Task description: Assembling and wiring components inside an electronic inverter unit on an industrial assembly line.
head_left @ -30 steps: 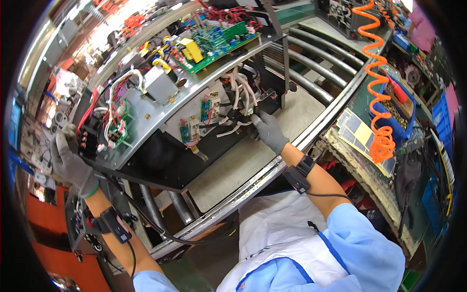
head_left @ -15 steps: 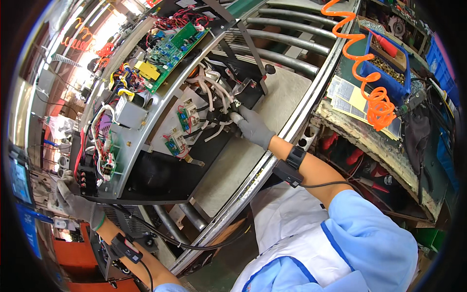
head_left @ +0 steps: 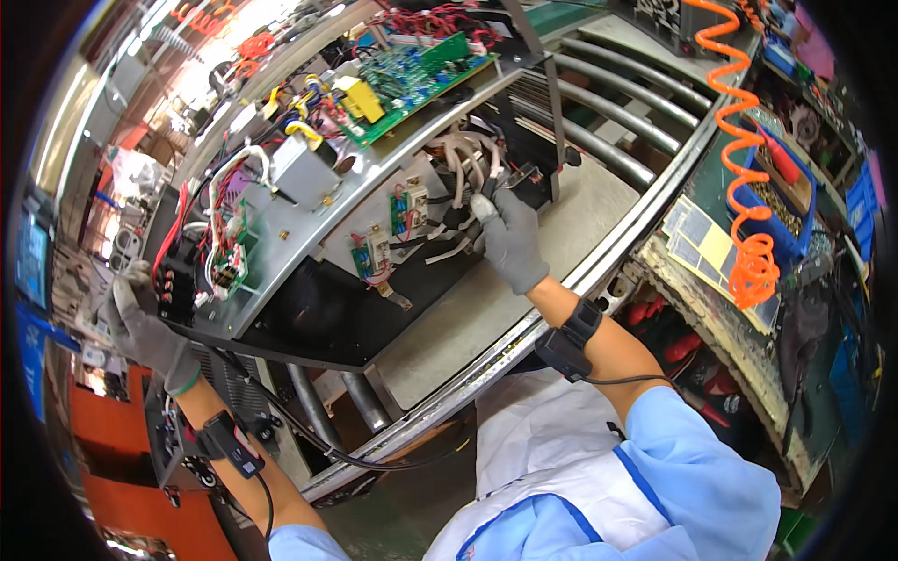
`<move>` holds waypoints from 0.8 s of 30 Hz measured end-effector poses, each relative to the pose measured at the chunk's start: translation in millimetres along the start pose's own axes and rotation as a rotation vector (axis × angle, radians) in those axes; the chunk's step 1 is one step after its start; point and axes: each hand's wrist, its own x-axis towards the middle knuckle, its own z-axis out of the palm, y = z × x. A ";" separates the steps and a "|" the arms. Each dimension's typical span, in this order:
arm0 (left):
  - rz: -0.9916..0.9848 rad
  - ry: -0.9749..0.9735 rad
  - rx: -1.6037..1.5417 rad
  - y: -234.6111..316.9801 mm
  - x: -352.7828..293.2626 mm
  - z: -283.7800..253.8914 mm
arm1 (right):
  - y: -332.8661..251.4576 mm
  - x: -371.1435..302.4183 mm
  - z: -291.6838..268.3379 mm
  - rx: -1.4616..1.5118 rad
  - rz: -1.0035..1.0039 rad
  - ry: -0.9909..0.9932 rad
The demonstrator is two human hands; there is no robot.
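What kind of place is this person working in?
Most likely an electronics assembly workshop or factory line. An open metal chassis full of wiring and a green circuit board rests on a roller conveyor, and an orange coiled air hose hangs over a cluttered workbench.

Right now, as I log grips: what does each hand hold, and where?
The left hand grips the open metal chassis at its left end. The right hand pinches pale cables inside it, near their lower ends.

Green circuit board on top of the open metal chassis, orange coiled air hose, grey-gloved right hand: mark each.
green circuit board (head_left: 412, 70), head view, board's middle.
orange coiled air hose (head_left: 748, 252), head view, lower coils.
right hand (head_left: 510, 243), head view, glove's back.
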 end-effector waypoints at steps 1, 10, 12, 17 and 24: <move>0.020 -0.053 -0.032 -1.2 1.0 1.2 | 13.3 12.9 2.2 -0.109 -0.101 0.060; -0.008 -0.064 -0.106 6.3 -3.2 2.9 | -20.0 87.3 -6.9 -1.018 -0.290 -0.061; 0.034 -0.118 -0.121 4.5 -3.5 -2.7 | -26.9 80.1 -4.0 -1.138 -0.177 -0.064; 0.019 -0.065 -0.035 -2.8 -6.3 -0.8 | -13.8 96.4 -38.1 -1.051 -0.231 -0.193; 0.096 -0.186 -0.080 6.4 0.4 -5.6 | 2.7 120.0 -19.7 -0.794 -0.128 0.023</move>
